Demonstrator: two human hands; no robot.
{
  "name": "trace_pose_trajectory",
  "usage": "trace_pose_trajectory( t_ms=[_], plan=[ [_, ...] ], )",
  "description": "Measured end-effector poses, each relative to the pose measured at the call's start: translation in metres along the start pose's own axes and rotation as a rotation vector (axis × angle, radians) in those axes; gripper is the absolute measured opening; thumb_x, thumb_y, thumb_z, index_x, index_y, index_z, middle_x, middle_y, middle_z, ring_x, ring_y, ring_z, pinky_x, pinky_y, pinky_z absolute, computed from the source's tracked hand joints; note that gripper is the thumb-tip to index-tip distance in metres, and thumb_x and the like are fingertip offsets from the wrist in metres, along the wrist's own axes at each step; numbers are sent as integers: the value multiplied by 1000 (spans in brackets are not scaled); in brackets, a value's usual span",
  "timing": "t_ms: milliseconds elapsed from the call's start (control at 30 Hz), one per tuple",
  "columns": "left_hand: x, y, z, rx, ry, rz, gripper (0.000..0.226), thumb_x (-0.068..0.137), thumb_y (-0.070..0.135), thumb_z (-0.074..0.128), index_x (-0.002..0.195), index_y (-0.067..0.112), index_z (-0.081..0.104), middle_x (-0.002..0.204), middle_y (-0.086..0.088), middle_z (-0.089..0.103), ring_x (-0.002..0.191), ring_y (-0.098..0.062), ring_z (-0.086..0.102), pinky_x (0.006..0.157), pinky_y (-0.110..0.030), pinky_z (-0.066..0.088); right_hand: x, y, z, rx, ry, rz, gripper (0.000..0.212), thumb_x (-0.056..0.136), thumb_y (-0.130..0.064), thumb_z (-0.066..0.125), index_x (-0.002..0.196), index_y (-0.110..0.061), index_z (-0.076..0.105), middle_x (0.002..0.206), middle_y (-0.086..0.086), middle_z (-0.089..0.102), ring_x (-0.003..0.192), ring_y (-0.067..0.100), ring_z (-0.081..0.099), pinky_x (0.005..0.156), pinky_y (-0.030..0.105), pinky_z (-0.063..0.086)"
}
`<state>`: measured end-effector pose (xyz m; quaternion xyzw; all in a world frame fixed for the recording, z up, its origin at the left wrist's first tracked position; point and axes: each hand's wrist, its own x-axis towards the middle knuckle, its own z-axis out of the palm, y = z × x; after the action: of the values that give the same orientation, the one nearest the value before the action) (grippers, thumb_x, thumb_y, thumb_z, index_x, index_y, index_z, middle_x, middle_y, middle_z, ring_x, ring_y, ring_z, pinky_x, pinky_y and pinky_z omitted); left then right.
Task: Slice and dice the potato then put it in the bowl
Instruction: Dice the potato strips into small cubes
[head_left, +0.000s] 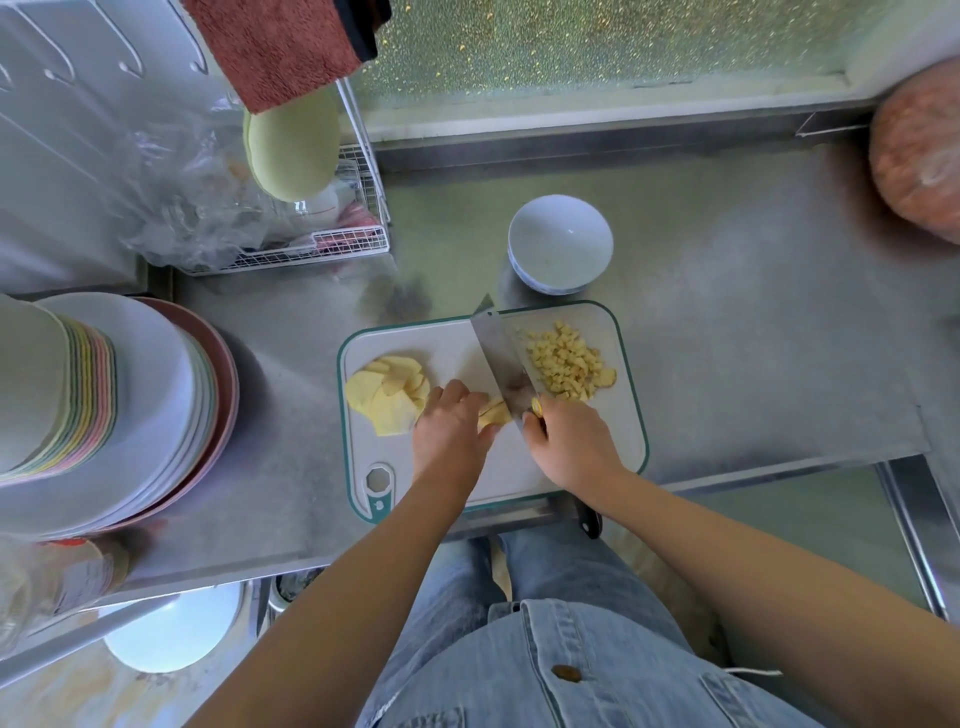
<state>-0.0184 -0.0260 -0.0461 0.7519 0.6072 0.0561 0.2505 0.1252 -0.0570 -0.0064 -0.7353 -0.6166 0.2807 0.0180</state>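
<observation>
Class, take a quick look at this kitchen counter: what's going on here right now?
A person is dicing potato on a cutting board. The right hand grips a cleaver, with its blade against a small stack of slices that the left hand holds steady. A pile of diced potato lies to the blade's right, and uncut potato slices wait at the board's left. The white bowl behind the board is empty.
</observation>
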Motion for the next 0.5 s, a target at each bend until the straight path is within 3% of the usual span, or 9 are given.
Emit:
trace_pose_trajectory(
  t_ms=[67, 200, 333, 500],
  plan=[
    [-1, -3, 1, -11, 29, 3, 33, 80, 33, 75, 108, 17, 68, 102, -2, 62, 98, -24, 57, 72, -35, 52, -1, 2, -5, -11, 2, -4, 23, 97, -27, 43, 79, -13, 41, 61, -3, 39, 65, 23, 45, 59, 31, 32],
    [-1, -7, 3, -15, 33, 4, 24, 81, 30, 73, 101, 17, 70, 100, -1, 62, 97, -23, 57, 72, -34, 51, -8, 0, -11, -42, -31, -30, 20, 96, -27, 43, 83, -12, 47, 71, 4, 47, 73, 29, 54, 60, 32, 35],
    [0, -6, 3, -10, 20, 3, 22, 83, 29, 72, 101, 18, 71, 100, -1, 61, 98, -22, 55, 71, -33, 49, -13, -2, -7, -77, -53, -22, 19, 96, -25, 41, 81, -15, 39, 77, 5, 50, 81, 29, 57, 62, 30, 31],
    [2, -7, 4, 2, 17, -13, 20, 83, 31, 73, 100, 20, 72, 99, 1, 61, 96, -20, 54, 69, -31, 48, -12, -5, 2, -75, -46, -9, 17, 97, -25, 40, 83, -15, 41, 77, 5, 54, 79, 27, 58, 62, 29, 31]
  ],
)
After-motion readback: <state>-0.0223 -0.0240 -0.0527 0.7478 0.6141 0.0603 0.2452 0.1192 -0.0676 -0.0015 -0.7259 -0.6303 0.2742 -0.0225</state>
